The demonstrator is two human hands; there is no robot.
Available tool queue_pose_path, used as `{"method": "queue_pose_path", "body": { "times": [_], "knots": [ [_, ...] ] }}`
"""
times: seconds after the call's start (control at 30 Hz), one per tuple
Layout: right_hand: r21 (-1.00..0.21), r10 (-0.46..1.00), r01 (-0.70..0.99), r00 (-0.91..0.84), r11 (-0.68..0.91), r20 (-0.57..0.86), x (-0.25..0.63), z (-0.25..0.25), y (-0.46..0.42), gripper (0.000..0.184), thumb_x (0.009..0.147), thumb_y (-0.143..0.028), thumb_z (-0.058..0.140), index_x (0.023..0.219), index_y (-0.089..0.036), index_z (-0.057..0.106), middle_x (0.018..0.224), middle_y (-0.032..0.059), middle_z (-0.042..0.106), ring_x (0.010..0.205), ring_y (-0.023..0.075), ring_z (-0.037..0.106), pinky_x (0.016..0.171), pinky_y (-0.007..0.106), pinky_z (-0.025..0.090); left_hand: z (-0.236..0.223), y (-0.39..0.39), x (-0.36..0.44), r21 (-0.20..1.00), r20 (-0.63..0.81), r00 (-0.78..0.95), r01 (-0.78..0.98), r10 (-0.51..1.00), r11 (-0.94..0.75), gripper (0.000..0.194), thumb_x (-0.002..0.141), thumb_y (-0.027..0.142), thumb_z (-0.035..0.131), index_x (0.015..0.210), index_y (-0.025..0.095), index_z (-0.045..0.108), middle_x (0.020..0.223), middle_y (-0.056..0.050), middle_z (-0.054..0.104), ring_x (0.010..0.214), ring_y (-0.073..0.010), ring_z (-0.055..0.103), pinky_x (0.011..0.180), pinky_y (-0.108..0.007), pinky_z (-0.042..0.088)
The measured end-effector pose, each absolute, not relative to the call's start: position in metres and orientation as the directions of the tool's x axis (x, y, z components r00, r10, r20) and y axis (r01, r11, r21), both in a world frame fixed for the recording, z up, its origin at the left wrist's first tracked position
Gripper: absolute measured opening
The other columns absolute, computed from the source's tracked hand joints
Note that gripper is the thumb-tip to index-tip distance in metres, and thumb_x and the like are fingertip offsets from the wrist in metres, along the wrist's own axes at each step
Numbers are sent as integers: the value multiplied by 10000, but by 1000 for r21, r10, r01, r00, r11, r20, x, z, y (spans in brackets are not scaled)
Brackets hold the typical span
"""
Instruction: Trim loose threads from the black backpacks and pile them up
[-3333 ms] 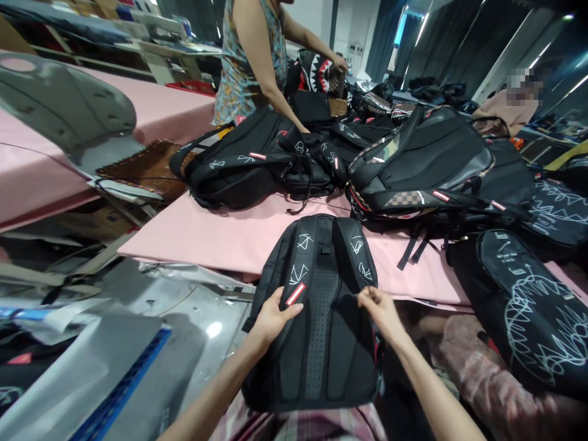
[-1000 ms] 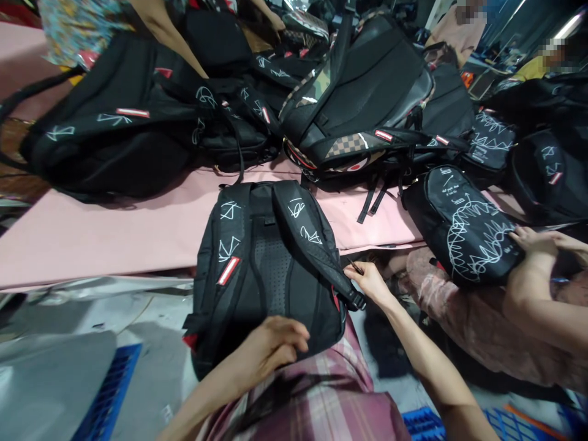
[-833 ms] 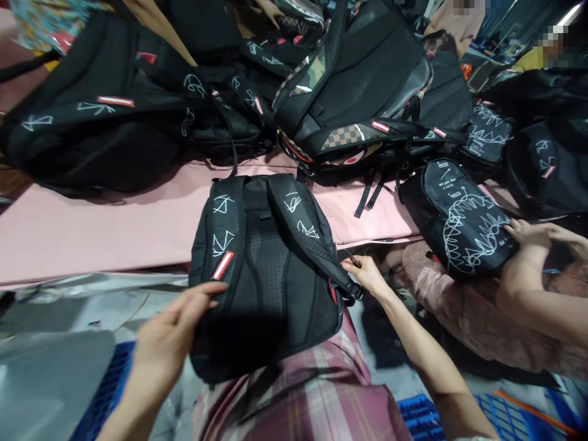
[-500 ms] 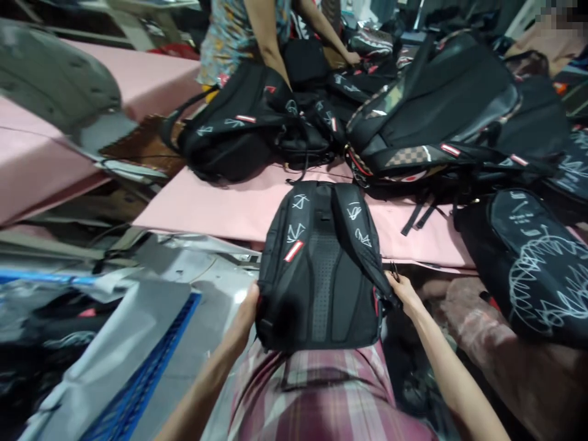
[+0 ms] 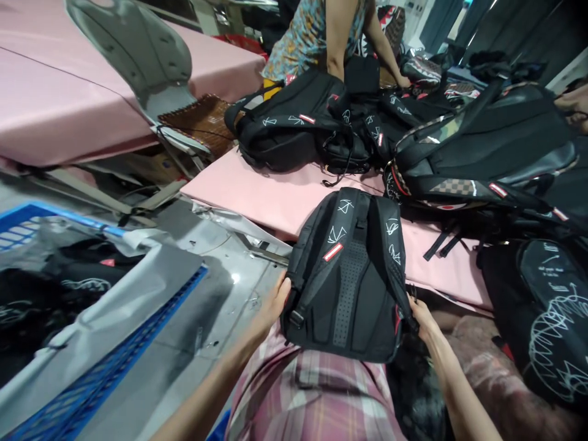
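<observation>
A black backpack [image 5: 348,288] with white scribbled drawings and a red-and-white label on its straps leans against the pink table's edge, at my lap. Its strap side faces up toward me. My left hand [image 5: 278,296] grips its left side, the fingers partly hidden behind it. On the opposite side my right hand [image 5: 421,316] is closed at the bag's edge, near a strap end. Small dark points stick up by the right fingers, too small to identify.
More black backpacks [image 5: 285,135] are heaped on the pink table [image 5: 257,199]. Across it, a person [image 5: 342,37] leans on the pile. To the left stand a grey chair [image 5: 158,55] and a blue crate [image 5: 59,211] holding black bags. Another scribbled bag [image 5: 546,306] lies at right.
The view has swung left, so the table and bags appear farther right. Both my hands keep hold of the backpack, which has tilted slightly.
</observation>
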State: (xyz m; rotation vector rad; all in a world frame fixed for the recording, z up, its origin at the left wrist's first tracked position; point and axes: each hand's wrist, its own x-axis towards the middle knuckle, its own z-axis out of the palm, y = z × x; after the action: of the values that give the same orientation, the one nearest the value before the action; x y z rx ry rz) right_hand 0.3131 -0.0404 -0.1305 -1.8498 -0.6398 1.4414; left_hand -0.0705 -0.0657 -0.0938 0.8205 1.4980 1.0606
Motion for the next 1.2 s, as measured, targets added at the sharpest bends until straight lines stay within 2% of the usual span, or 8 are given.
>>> {"method": "queue_pose_path", "body": {
  "times": [0.1,0.33,0.43,0.57,0.7,0.83,0.93,1.2],
  "knots": [
    [-765,730,-37,272,-643,-627,313,-130,-40,256,614,-388,717,667,-175,584,541,-20,620,438,114,536,428,219,440,-100,-67,-75,936,-353,-152,-49,923,350,461,865,452,367,1262,232,447,1429,-25,356,1335,-161,262,1119,-342,138],
    [-759,717,-66,286,-647,-636,308,-127,-39,271,569,-375,737,663,-177,578,539,-26,624,444,119,550,449,225,457,-107,-66,-95,898,-437,-202,-51,876,436,489,851,458,374,1269,213,441,1389,-85,411,1261,-229,392,1032,-411,319],
    [-768,722,-51,306,-639,-621,308,-126,-39,271,577,-386,731,662,-174,585,544,-17,629,451,125,558,447,228,457,-100,-64,-99,940,-268,-221,156,938,305,554,772,404,511,1284,210,425,1401,-91,389,1276,-241,363,1045,-420,298],
    [-761,719,-23,311,-648,-621,307,-125,-39,250,606,-386,708,653,-175,582,522,-25,616,426,120,544,432,227,448,-93,-55,-94,938,-60,-39,339,997,69,508,675,259,596,1180,224,547,1382,-52,422,1262,-240,376,1082,-413,248],
    [-755,711,-55,296,-654,-638,306,-125,-40,256,601,-383,713,653,-172,578,526,-21,623,433,122,550,442,229,457,-104,-45,-97,940,-342,-222,-84,913,331,224,707,220,569,912,192,654,1063,-46,652,1070,-252,555,971,-414,408],
    [-757,704,-79,314,-649,-637,307,-129,-39,264,573,-364,740,657,-168,584,523,-25,625,420,114,541,416,216,441,-119,-40,-110,639,-675,-92,-567,732,519,152,814,261,517,827,131,595,834,-95,684,811,-212,654,732,-331,544],
    [-742,693,-88,300,-664,-656,310,-132,-39,273,587,-391,736,647,-173,583,520,-16,625,411,121,539,406,226,438,-124,-40,-115,458,-782,-10,-689,623,562,92,830,199,512,805,126,561,781,-92,676,712,-163,659,649,-252,553],
    [-766,737,-1,274,-643,-618,312,-135,-41,266,660,-454,665,615,-207,576,539,10,624,439,146,541,423,256,434,-124,-44,-113,498,-770,-44,-666,637,555,153,857,207,485,731,139,540,678,-40,649,569,-111,626,578,-206,539]
  ]
}}
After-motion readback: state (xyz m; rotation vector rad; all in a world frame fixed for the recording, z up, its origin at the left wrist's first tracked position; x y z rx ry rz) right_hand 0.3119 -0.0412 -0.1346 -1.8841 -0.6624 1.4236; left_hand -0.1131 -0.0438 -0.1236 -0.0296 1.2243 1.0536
